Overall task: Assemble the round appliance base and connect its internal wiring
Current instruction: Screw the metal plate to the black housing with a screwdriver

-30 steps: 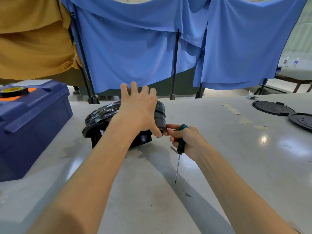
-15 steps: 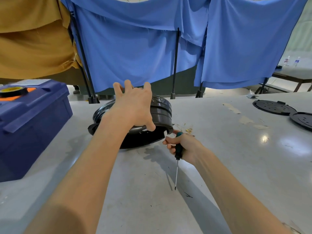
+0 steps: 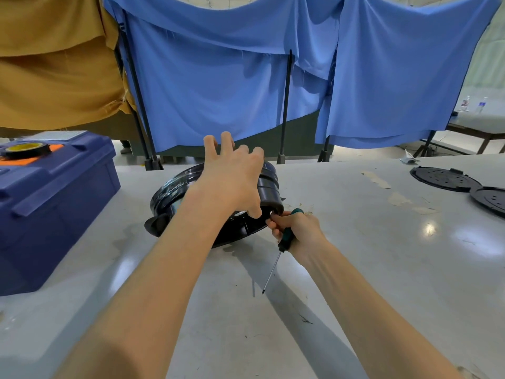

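Note:
A round black appliance base (image 3: 175,192) lies tilted on the grey table (image 3: 355,255), its right side raised. My left hand (image 3: 235,176) lies over the top of it, thumb hooked under the near right rim and fingers spread across the far side. My right hand (image 3: 296,228) sits at that same rim, gripping a green-handled screwdriver (image 3: 284,242) whose shaft points down toward me. The fingertips of my right hand touch a small pale part at the rim. No wiring can be made out.
A dark blue toolbox (image 3: 54,203) stands at the left with a roll of black tape (image 3: 27,149) on its lid. Two flat black round plates (image 3: 442,179) lie at the far right. Blue and mustard cloths hang on black stands behind the table.
The base has turned and tipped under my left hand, its right rim now lifted. My right hand with the screwdriver has come back up to that rim.

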A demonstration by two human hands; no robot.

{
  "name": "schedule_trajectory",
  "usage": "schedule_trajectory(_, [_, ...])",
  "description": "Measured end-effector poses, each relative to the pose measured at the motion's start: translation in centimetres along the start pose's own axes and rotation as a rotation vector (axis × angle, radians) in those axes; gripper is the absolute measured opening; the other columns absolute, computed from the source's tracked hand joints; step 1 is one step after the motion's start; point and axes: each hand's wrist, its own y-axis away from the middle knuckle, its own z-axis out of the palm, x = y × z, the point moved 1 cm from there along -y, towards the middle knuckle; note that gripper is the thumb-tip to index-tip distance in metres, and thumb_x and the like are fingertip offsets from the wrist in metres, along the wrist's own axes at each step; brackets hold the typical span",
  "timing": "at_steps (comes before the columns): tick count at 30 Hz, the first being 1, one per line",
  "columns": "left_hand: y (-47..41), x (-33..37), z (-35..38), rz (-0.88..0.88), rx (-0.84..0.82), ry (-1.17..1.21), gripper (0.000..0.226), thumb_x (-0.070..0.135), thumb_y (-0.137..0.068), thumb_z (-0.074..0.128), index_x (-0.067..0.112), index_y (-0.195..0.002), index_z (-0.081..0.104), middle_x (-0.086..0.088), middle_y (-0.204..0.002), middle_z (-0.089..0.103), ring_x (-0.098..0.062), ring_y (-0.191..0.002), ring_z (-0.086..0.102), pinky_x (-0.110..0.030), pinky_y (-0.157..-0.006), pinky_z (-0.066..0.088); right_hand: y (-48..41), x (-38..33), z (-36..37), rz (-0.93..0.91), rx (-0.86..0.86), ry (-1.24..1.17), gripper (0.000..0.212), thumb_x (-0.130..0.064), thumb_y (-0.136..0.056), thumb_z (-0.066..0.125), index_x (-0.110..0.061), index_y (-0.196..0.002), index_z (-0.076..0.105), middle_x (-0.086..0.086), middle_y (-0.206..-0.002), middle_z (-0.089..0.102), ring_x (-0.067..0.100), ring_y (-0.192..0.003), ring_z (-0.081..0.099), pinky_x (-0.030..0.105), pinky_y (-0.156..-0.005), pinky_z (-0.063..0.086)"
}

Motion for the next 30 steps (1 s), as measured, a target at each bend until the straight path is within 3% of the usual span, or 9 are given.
schedule_trajectory(8, [-0.3,1.4,0.3,0.01,0.131,-0.089,0.063,0.051,-0.063,0.075,0.014,-0.093,0.034,0.0,-0.094,0.046,-0.034,-0.125,0.028,-0.052,-0.103,0.019,0.4,-0.2,0.2,-0.001,0.0,0.017,0.016,0.017,-0.087,0.054,0.012,-0.101,0.06,0.017,-0.069,0.062,0.018,-0.049,0.056,0.02,-0.043,0.046])
schedule_trajectory(13, [-0.7,-0.1,0.3,-0.014,0.116,-0.02,0.06,0.05,-0.059,0.079,0.018,-0.101,0.051,0.002,-0.094,0.051,-0.029,-0.12,0.032,-0.047,-0.095,0.022,0.3,-0.8,-1.4,0.007,0.097,0.068,0.01,0.016,-0.088,0.055,0.007,-0.087,0.06,0.017,-0.069,0.064,0.02,-0.05,0.058,0.021,-0.044,0.049])
schedule_trajectory(16, [-0.8,-0.8,0.3,-0.044,0.122,-0.001,0.06,0.051,-0.058,0.079,0.018,-0.104,0.057,0.001,-0.096,0.056,-0.028,-0.119,0.033,-0.044,-0.089,0.021,0.0,-1.0,-2.3,0.011,0.146,-0.057,0.025,0.023,-0.086,0.051,0.002,-0.072,0.054,0.014,-0.06,0.063,0.025,-0.055,0.06,0.025,-0.048,0.054])
schedule_trajectory(20, [-0.9,-0.8,0.4,-0.054,0.126,0.005,0.056,0.052,-0.058,0.079,0.018,-0.095,0.054,0.0,-0.093,0.055,-0.028,-0.119,0.034,-0.043,-0.085,0.02,0.7,-1.0,-1.7,0.066,0.013,-0.183,0.017,0.023,-0.085,0.051,0.009,-0.086,0.061,0.023,-0.078,0.069,0.027,-0.062,0.072,0.026,-0.055,0.059])
schedule_trajectory(30, [-0.9,-1.2,0.3,-0.088,0.123,0.022,0.051,0.05,-0.057,0.08,0.018,-0.088,0.055,0.001,-0.088,0.057,-0.027,-0.115,0.036,-0.043,-0.083,0.018,1.8,-1.5,-0.5,0.079,-0.07,-0.148,0.02,0.023,-0.084,0.051,0.006,-0.079,0.062,0.02,-0.071,0.071,0.027,-0.063,0.073,0.029,-0.058,0.061])
